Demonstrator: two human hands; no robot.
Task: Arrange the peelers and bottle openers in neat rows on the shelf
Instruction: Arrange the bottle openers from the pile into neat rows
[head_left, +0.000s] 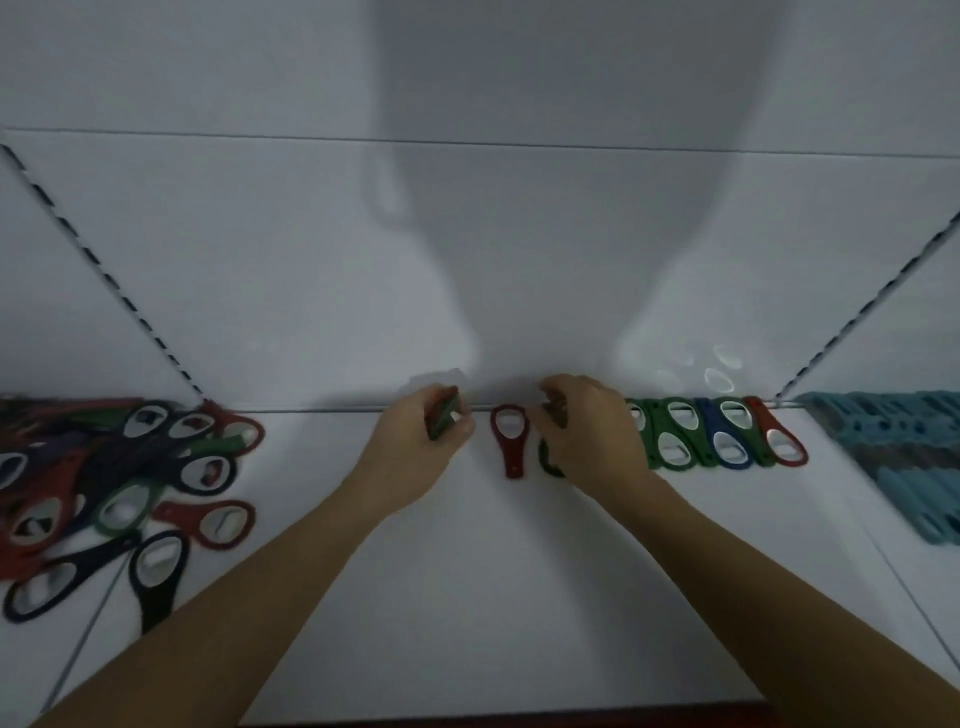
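Observation:
On the white shelf (467, 597), a neat row of green, blue and red bottle openers (717, 441) lies along the back wall at the right. A lone red bottle opener (510, 439) lies flat between my hands. My left hand (415, 447) is closed around a small stack of red and green bottle openers (443, 420). My right hand (587, 436) rests fingers-down on a green bottle opener (550, 462) at the row's left end; most of that opener is hidden. A loose pile of red, green and dark blue openers (119, 488) lies at the left.
Teal peelers (893, 462) are stacked in rows at the far right. Slotted shelf uprights (104, 270) run up the back panel on both sides. A red edge (519, 722) marks the shelf front.

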